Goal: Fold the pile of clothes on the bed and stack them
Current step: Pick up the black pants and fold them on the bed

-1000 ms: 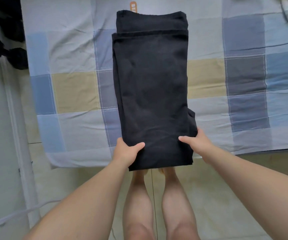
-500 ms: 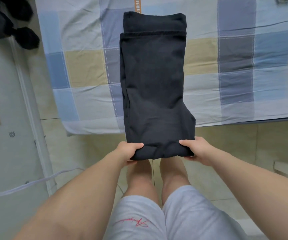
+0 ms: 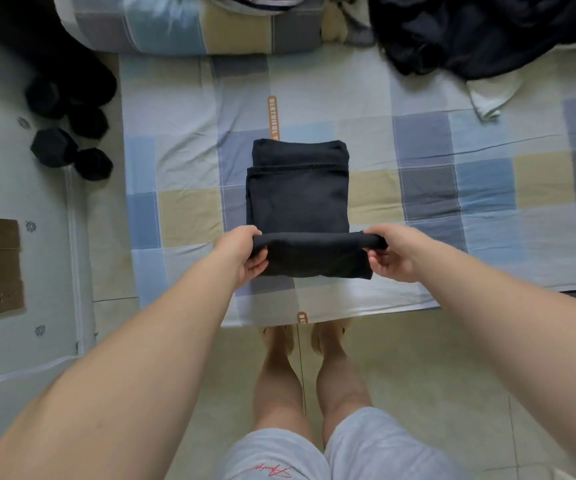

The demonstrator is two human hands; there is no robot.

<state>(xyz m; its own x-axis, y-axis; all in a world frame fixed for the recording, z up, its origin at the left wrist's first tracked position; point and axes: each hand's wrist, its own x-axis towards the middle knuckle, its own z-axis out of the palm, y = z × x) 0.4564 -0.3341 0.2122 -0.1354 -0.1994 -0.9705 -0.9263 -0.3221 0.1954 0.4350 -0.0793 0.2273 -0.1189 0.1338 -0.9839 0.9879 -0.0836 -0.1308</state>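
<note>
A black garment (image 3: 298, 199), folded into a long strip, lies on the checked bedsheet (image 3: 452, 188) in the middle of the head view. Its near end is lifted and doubled back over itself toward the far end. My left hand (image 3: 245, 252) grips the left corner of that raised fold. My right hand (image 3: 388, 251) grips the right corner, thumb over the top edge. A heap of dark unfolded clothes (image 3: 480, 32) lies at the far right of the bed, with a white piece (image 3: 487, 95) sticking out below it.
A rolled checked quilt (image 3: 189, 26) lies across the head of the bed. Black dumbbells (image 3: 72, 154) sit on the floor to the left. My bare legs stand on the tiled floor (image 3: 435, 375) at the bed's near edge.
Both hands have lifted the garment's near end off the bed edge and carried it forward, so the strip now looks about half as long. The camera tilted up, showing more of the bed.
</note>
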